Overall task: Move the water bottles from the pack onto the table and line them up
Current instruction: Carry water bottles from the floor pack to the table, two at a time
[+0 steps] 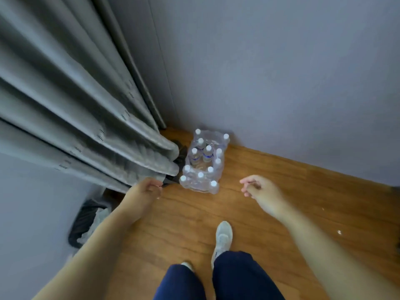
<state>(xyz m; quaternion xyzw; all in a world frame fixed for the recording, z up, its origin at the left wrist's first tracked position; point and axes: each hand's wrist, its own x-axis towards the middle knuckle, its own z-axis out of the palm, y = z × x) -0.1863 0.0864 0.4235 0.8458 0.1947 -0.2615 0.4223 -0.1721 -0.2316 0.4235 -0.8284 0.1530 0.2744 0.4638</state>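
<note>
A clear plastic-wrapped pack [204,162] of several water bottles with white caps stands on the wooden floor in the corner, against the grey wall. The wrap is torn open in the middle, where two bottles [207,153] with blue labels show. My left hand [144,194] hangs to the left of the pack, near the curtain hem, fingers loosely curled and holding nothing. My right hand [260,191] is to the right of the pack, fingers apart and empty. Both hands are above the floor and apart from the pack. No table is in view.
Grey curtains [75,109] hang along the left, reaching the floor beside the pack. A dark bin [86,224] with a crumpled liner stands at the lower left. My feet, in white shoes [223,239], stand on the wooden floor [281,191] in front of the pack.
</note>
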